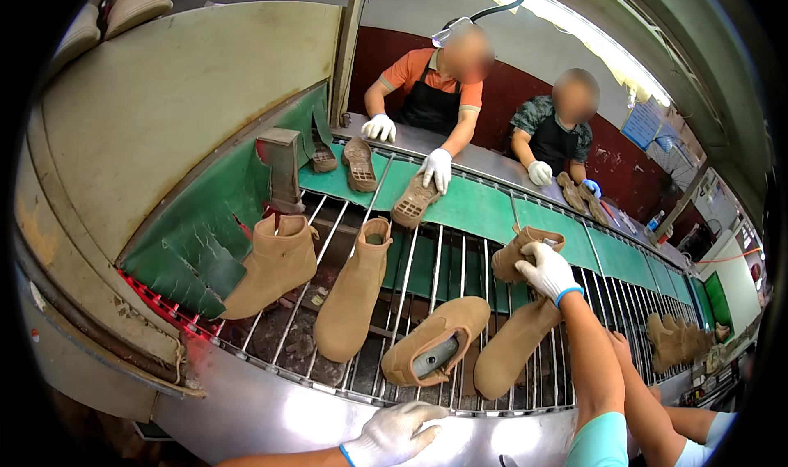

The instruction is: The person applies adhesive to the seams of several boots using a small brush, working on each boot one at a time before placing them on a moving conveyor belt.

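Note:
My right hand [550, 270], in a white knit glove with a blue cuff, reaches over the wire rack and is closed on a tan ankle boot [510, 262]. Just below it, another tan boot [509, 356] lies with its toe toward me. My left hand [396, 432], gloved the same way, rests low near the metal front edge, fingers spread and holding nothing. Nearest to it is a tipped boot [439, 336] whose opening faces me, with a grey form inside. Farther left, two tan boots stand on the rack, a slim one [353, 295] and a broader one [279, 262].
Green belt [468, 208] runs behind the wire rack [283, 340]. Across it, a co-worker's gloved hand [437, 170] holds a brown sole [414, 202]; another co-worker handles soles [579, 196]. A torn green flap [197, 237] hangs left. Another person's forearm [644, 401] is beside my right arm.

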{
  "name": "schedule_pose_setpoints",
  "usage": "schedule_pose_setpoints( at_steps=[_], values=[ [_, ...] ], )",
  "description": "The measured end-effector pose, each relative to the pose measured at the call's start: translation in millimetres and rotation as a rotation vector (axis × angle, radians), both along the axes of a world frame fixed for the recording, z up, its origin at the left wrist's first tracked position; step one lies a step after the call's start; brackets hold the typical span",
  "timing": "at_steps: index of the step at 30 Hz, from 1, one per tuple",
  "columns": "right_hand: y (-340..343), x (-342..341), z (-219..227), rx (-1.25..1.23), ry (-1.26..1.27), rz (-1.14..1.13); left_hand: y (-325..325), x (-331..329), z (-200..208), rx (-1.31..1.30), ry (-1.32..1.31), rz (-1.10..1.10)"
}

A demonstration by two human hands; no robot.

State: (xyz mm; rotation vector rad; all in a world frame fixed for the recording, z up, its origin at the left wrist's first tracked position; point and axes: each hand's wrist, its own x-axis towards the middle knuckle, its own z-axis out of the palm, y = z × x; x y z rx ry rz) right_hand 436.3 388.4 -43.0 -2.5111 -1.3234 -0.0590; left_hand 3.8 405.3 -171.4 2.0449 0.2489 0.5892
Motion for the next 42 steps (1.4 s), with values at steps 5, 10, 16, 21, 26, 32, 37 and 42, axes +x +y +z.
schedule_pose_setpoints(
  at_steps=[5,10,16,21,26,32,37,42],
  values=[
    [10,10,8,0.341,-0.213,0.001,7,0,2,-0.026,0.052,-0.016],
    [16,27,-3,-0.279,-0.399,-0.052,10,-3,1,-0.094,0.01,-0.033],
    [-44,152,24,0.261,-0.561,-0.377,11,-7,10,-0.035,0.085,-0.058],
    [-69,144,79,0.239,0.147,-0.364,12,-7,0,-0.026,0.196,-0.115],
    [-24,-63,74,0.351,-0.099,0.141,18,-15,7,-0.09,0.205,-0.122],
    [-67,-297,64,-0.309,0.231,0.744,21,-15,-16,-0.051,0.13,-0.116],
    [-173,-393,-69,0.126,0.784,0.223,18,-10,-6,-0.076,0.155,-0.182],
    [-202,-412,-128,0.398,0.475,0.129,18,-16,-17,-0.096,0.04,-0.017]
  ],
)
